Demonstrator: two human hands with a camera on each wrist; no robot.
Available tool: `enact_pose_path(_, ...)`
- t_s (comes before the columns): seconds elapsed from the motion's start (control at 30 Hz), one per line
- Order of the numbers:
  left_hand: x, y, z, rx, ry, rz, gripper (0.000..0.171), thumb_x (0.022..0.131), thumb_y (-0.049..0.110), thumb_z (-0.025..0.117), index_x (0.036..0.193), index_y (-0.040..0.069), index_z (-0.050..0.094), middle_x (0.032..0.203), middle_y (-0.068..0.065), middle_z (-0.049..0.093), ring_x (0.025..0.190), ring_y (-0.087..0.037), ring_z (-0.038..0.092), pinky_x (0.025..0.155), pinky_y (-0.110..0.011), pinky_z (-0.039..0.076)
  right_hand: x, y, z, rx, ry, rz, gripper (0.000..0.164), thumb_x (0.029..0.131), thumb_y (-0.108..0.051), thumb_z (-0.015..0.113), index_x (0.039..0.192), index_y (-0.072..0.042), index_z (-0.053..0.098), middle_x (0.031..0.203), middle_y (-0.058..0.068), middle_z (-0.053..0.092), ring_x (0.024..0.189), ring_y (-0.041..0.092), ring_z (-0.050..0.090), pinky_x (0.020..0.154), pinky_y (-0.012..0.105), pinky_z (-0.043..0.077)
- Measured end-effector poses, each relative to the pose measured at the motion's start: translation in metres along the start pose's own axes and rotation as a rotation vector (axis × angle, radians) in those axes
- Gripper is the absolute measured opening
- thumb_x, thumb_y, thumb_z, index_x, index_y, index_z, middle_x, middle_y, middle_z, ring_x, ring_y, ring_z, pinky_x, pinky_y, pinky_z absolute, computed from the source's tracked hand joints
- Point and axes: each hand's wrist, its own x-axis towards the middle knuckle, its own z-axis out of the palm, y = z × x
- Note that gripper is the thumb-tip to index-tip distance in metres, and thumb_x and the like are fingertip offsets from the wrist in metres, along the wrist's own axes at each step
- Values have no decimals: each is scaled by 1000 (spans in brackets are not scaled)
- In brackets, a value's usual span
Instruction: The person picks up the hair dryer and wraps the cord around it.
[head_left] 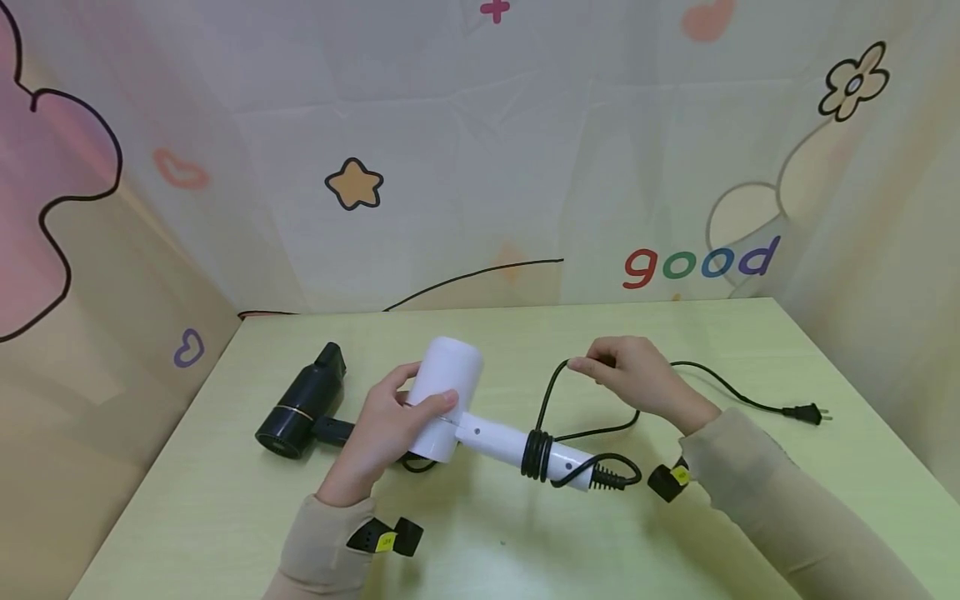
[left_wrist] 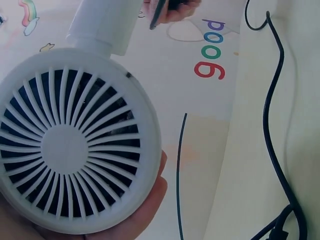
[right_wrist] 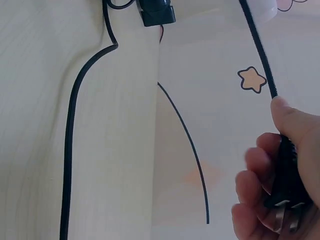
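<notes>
My left hand (head_left: 382,425) grips the barrel of a white hair dryer (head_left: 448,367), thumb on its near side. Its handle slants down to the right above the table. In the left wrist view the dryer's round slotted grille (left_wrist: 65,150) faces the camera. Several turns of black cord (head_left: 536,455) wrap around the handle, with a loop at its end. My right hand (head_left: 633,375) is raised to the right of the dryer. In the right wrist view its curled fingers hold the cord's black plug (right_wrist: 287,172), prongs pointing down, while the cord (right_wrist: 257,40) runs up from the thumb.
A black hair dryer (head_left: 296,417) lies on the left of the pale table (head_left: 187,500). Another black cord (head_left: 600,432) runs along the table behind my hands to a two-pin plug (head_left: 804,413) at the right. A printed curtain (head_left: 465,208) hangs behind the table.
</notes>
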Motion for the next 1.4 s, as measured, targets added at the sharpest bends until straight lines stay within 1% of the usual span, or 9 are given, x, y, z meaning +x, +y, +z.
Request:
enact_pose_path(0.1,0,0,1,54,14,-5,61,77,38,77,130,23,51,107,-17,62,84,-26,64,63,-37,54,-2,-4,-2,-27,10,-21,31,92,-40,59,75,-15,63,58,-4,51,54,12,45,50,25,35)
enact_pose_path(0.2,0,0,2,100,30,-11,65,76,40,77,132,23,49,108,-16,61,87,-27,63,61,-35,54,-3,-8,-3,-59,26,-51,29,91,-38,60,74,-15,61,57,-5,45,53,9,40,51,24,33)
enact_pose_path(0.3,1,-1,3,124,39,-11,67,75,40,77,134,24,48,108,-16,60,87,-28,62,60,-35,54,-4,-14,-4,-84,44,-81,27,91,-35,62,72,-16,60,56,-6,38,51,8,34,51,23,29)
enact_pose_path(0.47,1,-3,5,157,61,2,69,74,42,78,134,25,48,106,-15,61,86,-27,63,59,-34,53,-7,-28,-7,-97,80,-123,25,91,-31,63,71,-16,59,55,-7,36,50,7,32,51,22,28)
enact_pose_path(0.73,3,-7,6,231,105,62,74,76,47,75,138,21,43,112,-14,61,90,-27,63,61,-34,53,-13,-50,-9,-64,119,-193,22,90,-27,65,71,-17,62,54,-9,34,49,2,29,50,20,28)
enact_pose_path(0.93,5,-10,6,262,131,78,73,78,46,74,138,19,43,115,-14,61,92,-27,62,63,-34,53,-19,-60,-8,-43,119,-214,21,89,-26,66,70,-17,62,54,-10,34,49,2,30,49,20,28)
enact_pose_path(1.13,4,-9,8,289,166,95,75,79,45,72,140,17,39,114,-14,61,91,-28,63,65,-35,53,-25,-67,-5,2,117,-246,21,88,-23,68,68,-18,60,53,-11,35,48,1,29,48,19,29)
enact_pose_path(1.27,4,-7,10,285,202,102,76,81,45,71,142,15,36,116,-16,61,93,-30,63,66,-36,54,-30,-72,-2,28,103,-259,21,88,-22,67,69,-19,61,54,-12,36,48,0,29,47,18,29)
enact_pose_path(1.4,4,-7,11,267,244,107,76,82,44,70,142,15,35,119,-17,60,94,-32,64,63,-37,55,-35,-78,1,61,93,-292,18,90,-18,65,72,-17,64,55,-13,36,48,-2,29,46,18,28)
